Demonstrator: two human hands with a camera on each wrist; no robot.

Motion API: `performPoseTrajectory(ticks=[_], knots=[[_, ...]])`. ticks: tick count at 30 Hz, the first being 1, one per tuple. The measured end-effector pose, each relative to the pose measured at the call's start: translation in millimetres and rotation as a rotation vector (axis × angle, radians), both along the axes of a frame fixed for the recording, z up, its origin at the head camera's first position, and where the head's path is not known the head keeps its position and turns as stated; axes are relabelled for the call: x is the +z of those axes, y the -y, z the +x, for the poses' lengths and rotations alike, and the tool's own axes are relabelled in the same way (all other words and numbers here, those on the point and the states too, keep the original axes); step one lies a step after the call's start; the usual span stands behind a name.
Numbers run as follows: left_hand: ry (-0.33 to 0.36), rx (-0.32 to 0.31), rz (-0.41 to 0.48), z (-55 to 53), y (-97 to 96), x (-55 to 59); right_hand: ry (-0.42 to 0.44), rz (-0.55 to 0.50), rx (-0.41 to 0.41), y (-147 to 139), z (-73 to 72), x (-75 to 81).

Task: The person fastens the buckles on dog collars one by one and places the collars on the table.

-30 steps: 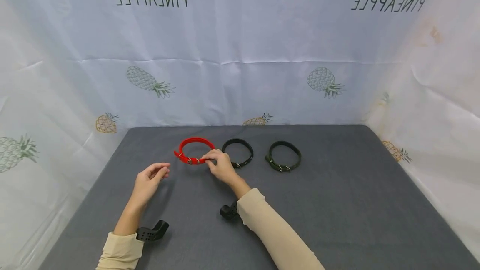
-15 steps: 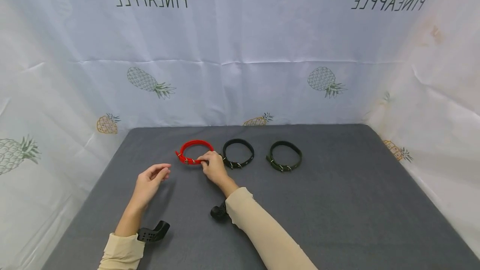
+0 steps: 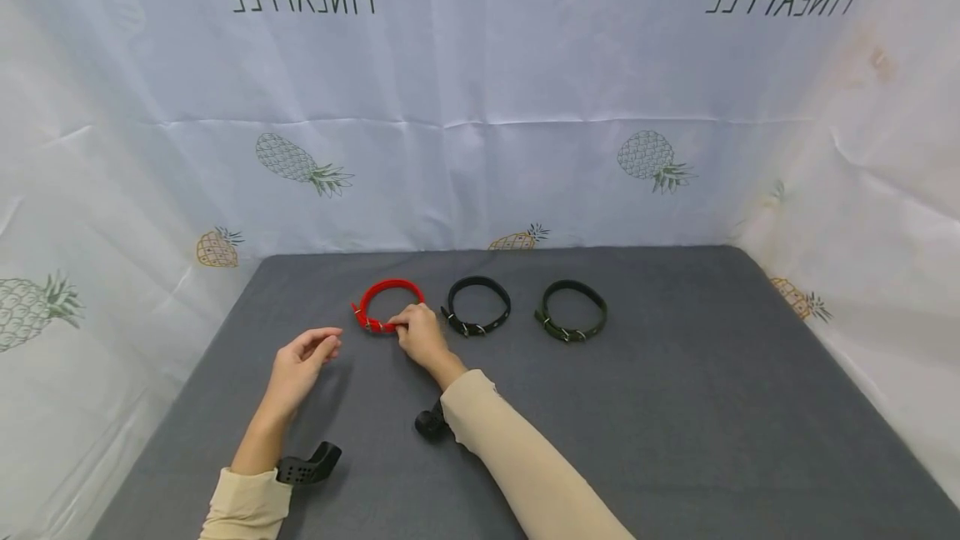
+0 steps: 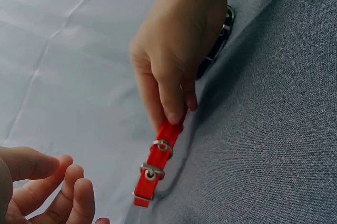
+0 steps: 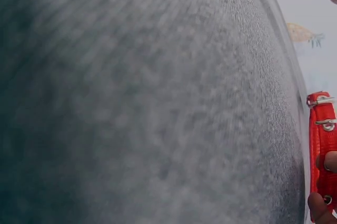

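Note:
A red buckled collar point(image 3: 372, 294) forms a ring at the back left of the grey table. My right hand point(image 3: 422, 334) pinches its front strap, right of the metal buckle, between thumb and fingers. The left wrist view shows the same red collar point(image 4: 149, 174) hanging below the right hand point(image 4: 171, 50), buckle and rings towards the camera. In the right wrist view, fingertips lie on the red strap point(image 5: 322, 139) at the right edge. My left hand point(image 3: 295, 369) hovers left of the collar, fingers loosely bent and holding nothing.
A black collar point(image 3: 491, 325) lies just right of the red one, and a dark green collar point(image 3: 597, 304) farther right. Both form buckled rings on the grey table point(image 3: 712, 407). A white pineapple-print curtain point(image 3: 465, 65) hangs behind the table and along its sides.
My right hand has shifted a little left along the front of the red collar, uncovering the black collar's buckle. The left hand has stayed where it was.

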State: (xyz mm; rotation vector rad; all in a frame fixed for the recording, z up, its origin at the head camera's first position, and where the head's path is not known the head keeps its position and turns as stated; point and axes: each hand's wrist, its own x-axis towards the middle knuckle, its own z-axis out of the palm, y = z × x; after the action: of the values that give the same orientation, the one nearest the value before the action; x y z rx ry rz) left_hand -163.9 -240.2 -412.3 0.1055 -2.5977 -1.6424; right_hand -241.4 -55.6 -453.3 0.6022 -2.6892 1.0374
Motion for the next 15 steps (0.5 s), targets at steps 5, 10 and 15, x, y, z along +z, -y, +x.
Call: performPoseTrajectory(ticks=[5, 10, 15], knots=[[-0.009, 0.000, 0.006, 0.8, -1.0, 0.8, 0.040, 0.026, 0.023, 1.7, -1.3, -0.2], [-0.020, 0.010, 0.012, 3.0, -2.1, -0.2, 0.069, 0.025, 0.062, 1.1, -1.6, -0.4], [-0.006, 0.011, -0.006, 2.9, -2.0, -0.7, 0.112, 0.006, 0.101, -1.6, -1.7, 0.3]])
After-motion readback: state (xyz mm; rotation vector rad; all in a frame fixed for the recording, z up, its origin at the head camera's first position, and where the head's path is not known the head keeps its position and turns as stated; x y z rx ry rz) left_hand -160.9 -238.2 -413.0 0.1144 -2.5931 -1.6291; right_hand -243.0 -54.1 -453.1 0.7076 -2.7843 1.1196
